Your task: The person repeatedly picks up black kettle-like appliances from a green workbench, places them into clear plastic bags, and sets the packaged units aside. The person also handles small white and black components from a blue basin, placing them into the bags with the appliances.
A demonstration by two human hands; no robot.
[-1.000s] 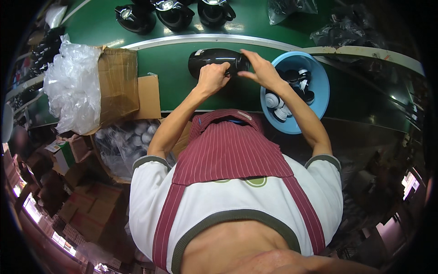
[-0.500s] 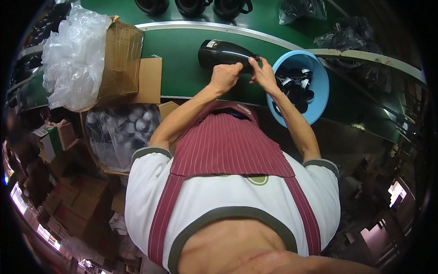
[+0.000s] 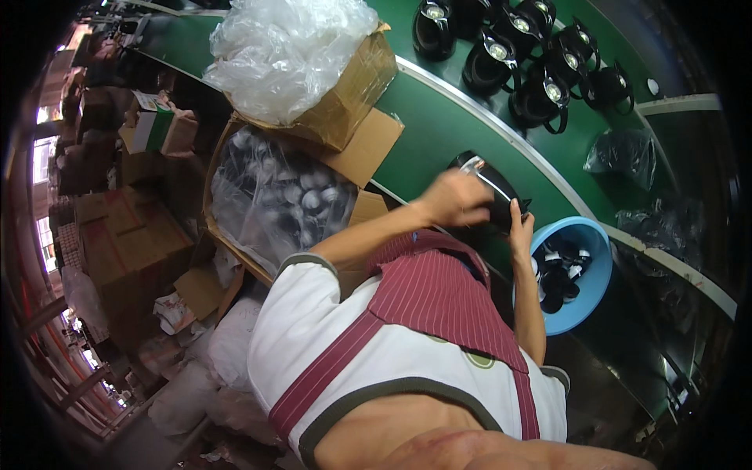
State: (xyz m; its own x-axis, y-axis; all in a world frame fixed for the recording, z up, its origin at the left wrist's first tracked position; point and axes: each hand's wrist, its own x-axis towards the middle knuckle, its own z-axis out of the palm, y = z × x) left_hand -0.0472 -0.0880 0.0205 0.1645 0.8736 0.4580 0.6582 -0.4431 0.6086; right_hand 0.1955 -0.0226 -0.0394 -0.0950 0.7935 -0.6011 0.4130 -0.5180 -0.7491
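So, blue basin (image 3: 597, 258) full of small black-and-white parts (image 3: 558, 274) — both hands, left hand (image 3: 454, 196) and right hand (image 3: 519, 231), clamped on a black kettle body (image 3: 489, 184) over the green conveyor belt (image 3: 439, 125).

Blue basin (image 3: 597, 258), cardboard boxes (image 3: 352, 86), black kettles (image 3: 540, 98) on belt.

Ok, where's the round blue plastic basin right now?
In the head view the round blue plastic basin sits right of centre, at the near edge of the green conveyor belt, just beyond the right hand that steadies the glossy black appliance housing.
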